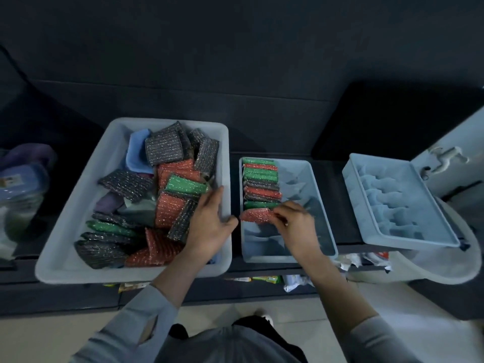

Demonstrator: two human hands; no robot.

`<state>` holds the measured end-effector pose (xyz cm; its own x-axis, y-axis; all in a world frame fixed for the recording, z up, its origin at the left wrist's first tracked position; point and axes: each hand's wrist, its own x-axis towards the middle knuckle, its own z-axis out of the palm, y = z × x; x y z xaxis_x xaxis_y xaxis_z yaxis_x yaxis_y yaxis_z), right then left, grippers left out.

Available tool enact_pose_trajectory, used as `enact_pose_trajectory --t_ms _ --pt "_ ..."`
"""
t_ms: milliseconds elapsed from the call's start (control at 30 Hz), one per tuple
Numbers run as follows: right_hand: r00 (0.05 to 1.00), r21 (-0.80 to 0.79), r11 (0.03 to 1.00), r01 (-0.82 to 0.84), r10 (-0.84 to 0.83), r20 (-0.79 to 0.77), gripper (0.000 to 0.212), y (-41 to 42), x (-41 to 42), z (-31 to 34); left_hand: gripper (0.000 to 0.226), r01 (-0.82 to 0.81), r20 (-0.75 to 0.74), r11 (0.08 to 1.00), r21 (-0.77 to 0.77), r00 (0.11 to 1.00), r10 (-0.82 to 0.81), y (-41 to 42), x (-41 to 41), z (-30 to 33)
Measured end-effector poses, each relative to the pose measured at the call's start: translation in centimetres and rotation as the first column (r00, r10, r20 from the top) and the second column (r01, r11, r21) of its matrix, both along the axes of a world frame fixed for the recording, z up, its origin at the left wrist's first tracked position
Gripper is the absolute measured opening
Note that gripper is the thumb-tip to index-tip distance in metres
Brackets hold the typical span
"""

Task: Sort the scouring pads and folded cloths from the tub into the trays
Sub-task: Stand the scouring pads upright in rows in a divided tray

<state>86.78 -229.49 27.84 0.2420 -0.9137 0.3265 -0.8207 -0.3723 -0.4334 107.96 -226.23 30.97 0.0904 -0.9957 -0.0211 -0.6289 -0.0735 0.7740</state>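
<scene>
While your grey sleeves [146, 307] reach in from the near edge, both hands work over the dark counter [285, 268]. Your left hand [209, 221] lies across the right rim of the large tub [65, 258], fingers spread and loose, gripping nothing that shows, its palm covering the near right part of the pile. Your right hand [296, 221] is pinched on a red scouring pad [255, 214] and holds it at the left wall of the middle tray [324, 205], just nearer to you than the row already standing there. That row of scouring pads [260, 183], green, red and dark, fills the left column of the tray up to its far end; the right column shows bare dividers. Your wrist hides the near right slots.

In the tub, a loose heap of pads [162, 195], dark, red and green, lies in all directions, with a blue folded cloth [136, 153] at the far side and a purple cloth [110, 201] half buried at the left.

At the right end of the counter the second tray [377, 229] sits tilted, its near right corner over the edge, and shows only dividers. Under the near edge, packets [264, 279] stick out. Off the left end lies a blurred blue and purple bundle [23, 176].
</scene>
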Motion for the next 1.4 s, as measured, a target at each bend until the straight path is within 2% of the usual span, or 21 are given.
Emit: enact_pose_trajectory --t_ms 133,267,467,600,733,800,867,967,1033,1067,1133,1200,1233,1334,1400 --pt "0.982 0.008 1.000 0.021 -0.019 -0.187 0.016 -0.6 0.3 1.1 0.074 0.003 0.009 1.000 0.006 1.000 -0.003 -0.2 0.8 0.2" --pt "0.910 -0.011 1.000 0.023 -0.026 -0.414 0.037 -1.0 0.9 1.8 0.075 0.023 0.010 1.000 0.004 1.000 -0.023 -0.2 0.9 0.0" --pt "0.841 0.040 0.997 0.065 -0.034 -0.540 0.038 -1.0 3.5 -0.4 0.074 0.035 0.020 0.999 -0.014 0.999 -0.034 -0.3 0.9 -0.5" --pt "0.892 0.093 0.993 0.069 -0.019 -0.451 0.034 -0.5 4.0 -1.1 0.072 0.082 0.045 0.996 0.016 0.996 -0.083 -0.4 1.5 -0.3" --pt "0.984 -0.037 0.996 0.078 -0.083 -0.156 0.035 -0.7 5.5 1.9 0.058 0.121 0.244 0.992 -0.027 0.963 -0.111 0.0 4.7 0.1" --pt "0.998 -0.076 0.996 -0.039 0.035 -0.055 0.035 -0.9 7.6 3.4 0.060 0.090 0.369 0.995 -0.045 0.927 -0.067 0.7 7.3 0.1" --pt "0.966 -0.021 0.968 -0.250 0.248 -0.070 0.042 -1.3 9.9 4.5 0.064 0.051 0.436 0.998 -0.026 0.899 -0.034 1.6 10.2 0.0" --pt "0.839 0.239 0.849 -0.471 0.515 -0.177 0.064 -1.4 13.3 5.1 0.064 0.075 0.381 0.997 0.025 0.921 -0.079 3.3 13.6 0.1" --pt "0.744 0.382 0.775 -0.503 0.613 -0.264 0.074 -1.5 15.2 4.8 0.069 0.147 0.302 0.985 0.087 0.939 -0.166 4.3 14.7 0.7" --pt "0.707 0.429 0.752 -0.500 0.641 -0.299 0.074 -1.7 15.8 4.7 0.074 0.188 0.265 0.974 0.129 0.940 -0.216 4.7 14.9 1.1" --pt "0.675 0.459 0.742 -0.489 0.655 -0.340 0.062 -2.1 16.4 4.7 0.080 0.262 0.215 0.935 0.237 0.925 -0.314 5.3 15.1 1.8" --pt "0.714 0.431 0.779 -0.456 0.609 -0.344 0.045 -2.9 16.3 5.1 0.071 0.297 0.209 0.909 0.293 0.908 -0.364 5.4 15.2 1.9" --pt "0.757 0.418 0.798 -0.433 0.574 -0.312 0.042 -3.4 16.0 5.5 0.061 0.302 0.212 0.915 0.267 0.908 -0.362 5.3 15.2 1.7" --pt "0.887 0.454 0.822 -0.345 0.444 -0.130 0.053 -5.2 15.8 6.9 0.030 0.234 0.220 0.969 0.074 0.944 -0.245 5.0 15.2 1.3" --pt "0.888 0.489 0.809 -0.326 0.439 -0.134 0.056 -5.9 16.7 6.9 0.023 0.175 0.214 0.983 -0.053 0.964 -0.160 4.7 15.0 1.1"
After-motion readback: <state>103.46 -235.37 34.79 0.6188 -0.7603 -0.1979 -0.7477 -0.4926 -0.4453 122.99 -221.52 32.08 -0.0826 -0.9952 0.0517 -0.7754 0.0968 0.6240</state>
